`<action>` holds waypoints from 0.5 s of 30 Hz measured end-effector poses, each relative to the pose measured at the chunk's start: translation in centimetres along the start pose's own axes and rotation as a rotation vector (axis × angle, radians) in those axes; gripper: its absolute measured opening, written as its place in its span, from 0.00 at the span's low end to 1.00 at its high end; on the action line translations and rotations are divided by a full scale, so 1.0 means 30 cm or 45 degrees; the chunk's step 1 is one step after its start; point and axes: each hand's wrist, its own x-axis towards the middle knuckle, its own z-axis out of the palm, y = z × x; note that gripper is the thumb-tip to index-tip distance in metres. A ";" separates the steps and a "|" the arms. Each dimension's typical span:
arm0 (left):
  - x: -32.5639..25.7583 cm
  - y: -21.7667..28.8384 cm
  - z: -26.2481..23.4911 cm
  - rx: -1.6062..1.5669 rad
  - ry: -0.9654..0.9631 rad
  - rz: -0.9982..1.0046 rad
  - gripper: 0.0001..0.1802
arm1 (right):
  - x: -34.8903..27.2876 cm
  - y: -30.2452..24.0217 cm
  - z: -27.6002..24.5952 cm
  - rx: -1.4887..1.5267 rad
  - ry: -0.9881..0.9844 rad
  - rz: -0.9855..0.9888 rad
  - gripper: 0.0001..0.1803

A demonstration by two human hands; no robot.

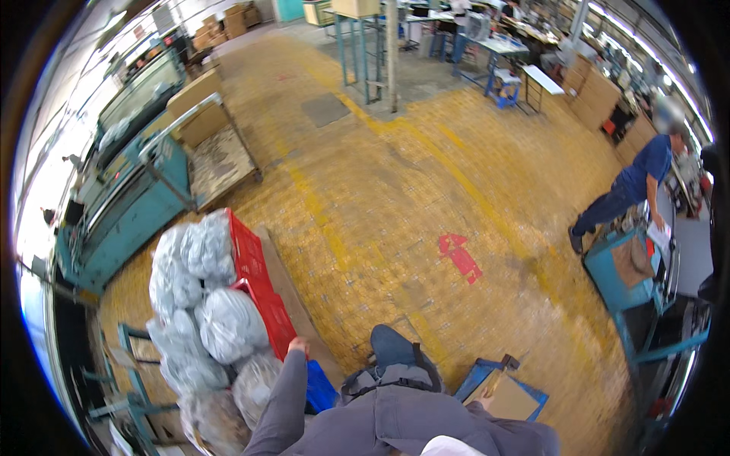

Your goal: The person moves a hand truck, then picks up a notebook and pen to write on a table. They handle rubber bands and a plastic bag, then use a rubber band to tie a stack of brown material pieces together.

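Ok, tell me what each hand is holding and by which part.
The left hand grips the lower red crate at its bottom corner. The right hand is out of view, so its hold cannot be told.

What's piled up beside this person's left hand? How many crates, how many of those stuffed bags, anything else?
Red plastic crates: 2
Bulging clear bags: about 6 (they overlap, so the count is rough)
Blue container: 1
Total: about 9
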 end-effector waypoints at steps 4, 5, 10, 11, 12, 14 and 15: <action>0.406 0.585 0.063 0.161 -0.156 0.265 0.15 | -0.242 -0.041 0.149 -0.116 0.082 -0.032 0.41; 0.488 0.695 0.083 0.116 -0.178 0.347 0.15 | -0.305 -0.098 0.180 -0.130 0.084 -0.017 0.41; 0.785 0.941 0.217 0.455 -0.437 0.532 0.16 | -0.631 -0.478 0.353 -0.148 0.019 0.081 0.39; 0.759 1.010 0.301 0.499 -0.703 0.477 0.16 | -0.698 -0.522 0.365 -0.150 0.019 0.136 0.39; 0.716 1.069 0.384 0.545 -0.964 0.409 0.17 | -0.749 -0.566 0.370 -0.152 0.029 0.193 0.39; 0.805 1.144 0.392 0.482 -1.172 0.264 0.18 | -0.884 -0.737 0.413 -0.131 -0.023 0.184 0.38; 0.805 1.187 0.452 0.749 -1.191 0.327 0.18 | -0.953 -0.769 0.427 -0.106 0.004 0.235 0.38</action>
